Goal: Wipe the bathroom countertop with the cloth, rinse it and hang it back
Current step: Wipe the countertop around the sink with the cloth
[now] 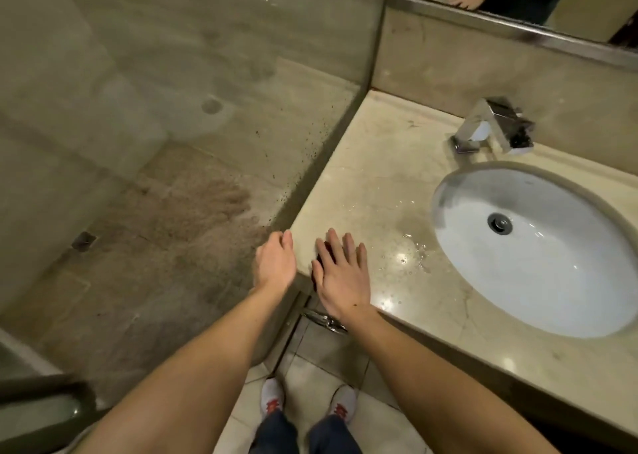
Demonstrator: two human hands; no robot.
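Observation:
A dark red cloth (324,249) lies at the front left corner of the beige stone countertop (376,177), mostly hidden under my right hand (341,274). That hand presses flat on it with fingers spread, and only a dark strip shows beside the thumb and between the fingers. My left hand (274,263) is just to the left, fingertips at the counter's corner edge, holding nothing. Water droplets (414,250) glisten on the stone between the cloth and the white oval sink (483,274).
A chrome faucet (493,127) stands behind the sink. A glass shower partition (345,108) runs along the counter's left edge. A mirror (518,1) hangs above the backsplash. A metal fitting (324,319) sticks out under the counter's front edge.

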